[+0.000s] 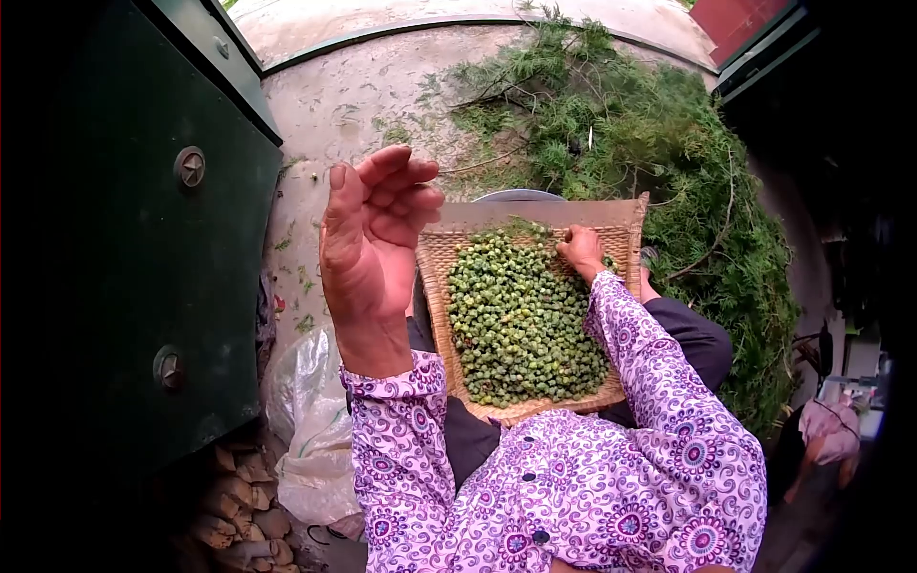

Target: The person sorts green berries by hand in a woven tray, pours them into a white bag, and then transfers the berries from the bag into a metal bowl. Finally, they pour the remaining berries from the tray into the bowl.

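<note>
A woven winnowing basket (435, 315) rests across my lap, heaped with small green cones (521, 320). At its far right corner my right hand (581, 250) dips to the edge of the heap, fingers pinched together; whatever they may hold is hidden. My left hand (377, 239) is raised in the air at the basket's left side, palm showing, thumb apart from loosely bent fingers, with nothing in it. A few green leafy bits (527, 227) lie at the heap's far edge.
A big pile of cut evergreen branches (659, 143) covers the ground ahead and right. To the left stand a dark green metal door (191, 248), a clear plastic sack (310, 430) and stacked firewood (244, 511). Another person (826, 430) is at the far right.
</note>
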`<state>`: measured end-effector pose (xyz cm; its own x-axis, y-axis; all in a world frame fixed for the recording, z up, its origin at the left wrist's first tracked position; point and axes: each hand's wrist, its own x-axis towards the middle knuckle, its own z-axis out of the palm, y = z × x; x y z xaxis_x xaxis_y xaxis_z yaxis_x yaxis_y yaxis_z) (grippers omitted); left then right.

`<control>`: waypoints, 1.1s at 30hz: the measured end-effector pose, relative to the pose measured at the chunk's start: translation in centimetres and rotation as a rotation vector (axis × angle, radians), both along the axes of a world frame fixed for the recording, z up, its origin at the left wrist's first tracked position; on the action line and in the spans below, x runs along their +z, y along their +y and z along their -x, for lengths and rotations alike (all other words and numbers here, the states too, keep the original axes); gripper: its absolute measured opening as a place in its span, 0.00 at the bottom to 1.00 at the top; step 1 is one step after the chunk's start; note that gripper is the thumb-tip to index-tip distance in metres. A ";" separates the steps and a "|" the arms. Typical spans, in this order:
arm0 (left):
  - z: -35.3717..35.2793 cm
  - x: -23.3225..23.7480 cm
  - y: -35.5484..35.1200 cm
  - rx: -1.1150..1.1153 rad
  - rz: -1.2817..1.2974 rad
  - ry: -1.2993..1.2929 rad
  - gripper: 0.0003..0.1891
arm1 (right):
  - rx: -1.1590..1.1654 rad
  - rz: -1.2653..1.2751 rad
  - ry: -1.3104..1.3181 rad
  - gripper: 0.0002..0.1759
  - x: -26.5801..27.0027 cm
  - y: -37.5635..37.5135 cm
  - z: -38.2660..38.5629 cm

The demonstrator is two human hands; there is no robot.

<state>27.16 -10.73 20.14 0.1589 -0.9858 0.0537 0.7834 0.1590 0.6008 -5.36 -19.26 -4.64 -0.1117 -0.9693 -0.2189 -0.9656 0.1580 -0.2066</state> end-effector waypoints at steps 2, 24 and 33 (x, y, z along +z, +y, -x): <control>0.1 0.0 0.0 -0.005 0.007 -0.003 0.25 | 0.125 0.117 -0.201 0.15 -1.4 -0.1 1.1; 1.3 -0.1 -0.3 -0.001 0.013 -0.046 0.24 | -0.035 0.154 -0.115 0.11 -2.0 1.6 -0.7; 1.3 -0.4 -0.5 -0.029 0.025 -0.063 0.25 | 0.095 0.092 -0.065 0.10 1.9 3.1 0.2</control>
<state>25.85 -11.25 19.70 0.1256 -0.9882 0.0876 0.7489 0.1524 0.6450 -5.51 -16.11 -2.79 -0.0074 -0.9912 -0.1324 -0.9595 0.0443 -0.2781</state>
